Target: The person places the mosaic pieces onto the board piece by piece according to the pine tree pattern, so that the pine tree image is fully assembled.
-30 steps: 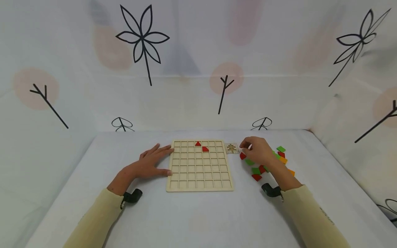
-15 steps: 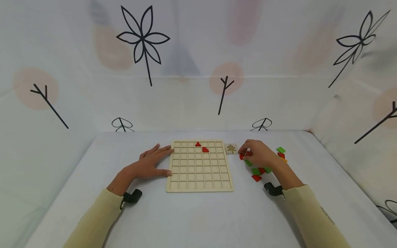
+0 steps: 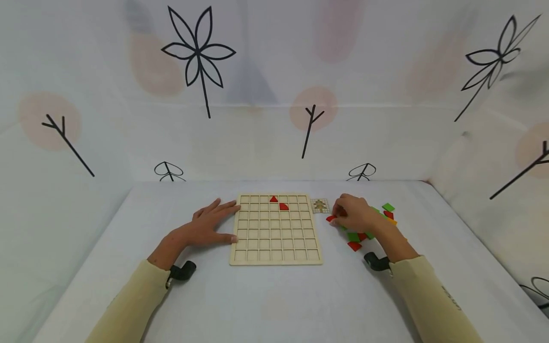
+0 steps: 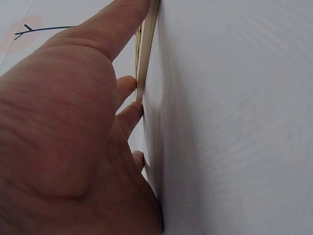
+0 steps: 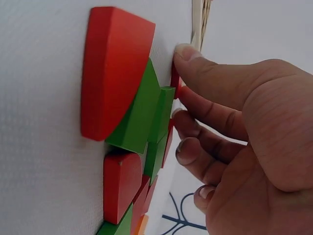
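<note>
My left hand [image 3: 210, 230] lies with spread, straight fingers at the left edge of a pale wooden grid board [image 3: 276, 263]; thumb and fingertips touch its rim. On the board sit a red triangle piece [image 3: 274, 199] and a red quarter-round piece [image 3: 284, 206]. To the right of the board, my right hand [image 3: 355, 212] pinches a small red piece [image 3: 330, 218] between thumb and index finger, close to the table. In the right wrist view the thumb and finger hide most of that red piece [image 5: 175, 78]. Its exact shape cannot be told.
Loose red, green and orange pieces lie under and around the right hand, among them a green piece [image 3: 353, 237], a red piece [image 3: 354, 246] and a green piece [image 3: 388, 206]. A small pattern card [image 3: 320, 206] lies against the board's right edge.
My right hand has come down slightly onto the red piece, and its thumb and index finger now pinch it. The piece has shifted a little left. The left hand stays put.
</note>
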Available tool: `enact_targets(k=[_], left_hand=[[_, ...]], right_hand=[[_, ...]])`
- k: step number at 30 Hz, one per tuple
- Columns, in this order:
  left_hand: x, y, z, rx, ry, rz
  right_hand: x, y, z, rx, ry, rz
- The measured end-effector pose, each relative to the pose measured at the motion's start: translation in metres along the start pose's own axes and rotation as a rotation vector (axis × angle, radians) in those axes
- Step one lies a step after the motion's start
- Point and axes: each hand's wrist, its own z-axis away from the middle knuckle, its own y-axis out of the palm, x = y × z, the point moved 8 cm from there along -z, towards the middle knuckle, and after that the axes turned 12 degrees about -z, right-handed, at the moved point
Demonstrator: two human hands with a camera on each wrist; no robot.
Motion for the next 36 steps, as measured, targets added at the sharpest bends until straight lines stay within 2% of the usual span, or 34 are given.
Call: enact_targets(k=[9, 19, 31, 36], left_hand=[[-0.001, -0.001, 0.002, 0.000, 0.009, 0.003], [0.000, 0.000, 0.000, 0.003, 0.009, -0.012], [0.001, 0.000, 0.000, 0.005, 0.009, -0.011], [-0.001, -0.002, 0.001, -0.006, 0.019, -0.002]], right_hand=[[0.001, 0.002, 0.000, 0.039, 0.053, -0.082], [0.002, 0.002, 0.000, 0.036, -0.005, -0.135], [0.009, 0.003, 0.001, 0.040, -0.018, -0.177], [0.019, -0.002, 0.001, 0.015, -0.078, -0.191]])
